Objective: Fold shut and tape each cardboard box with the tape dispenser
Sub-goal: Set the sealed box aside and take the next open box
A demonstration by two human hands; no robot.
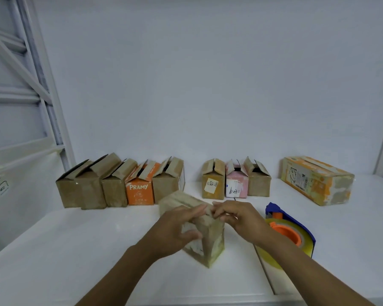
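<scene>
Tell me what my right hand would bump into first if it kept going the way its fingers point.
Most likely the left hand: the right hand points left along the top of the box, and the two sets of fingertips look nearly touching, though depth is unclear.

The left hand and right hand cover the blurred top of the near box. The right forearm hides part of the tape dispenser.

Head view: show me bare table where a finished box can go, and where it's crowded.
Widest bare table: near left, before the left box row, beside the left hand. Also right of the tape dispenser, before the large orange box. Crowded: the back, and centre, where the held box nears the dispenser.
</scene>
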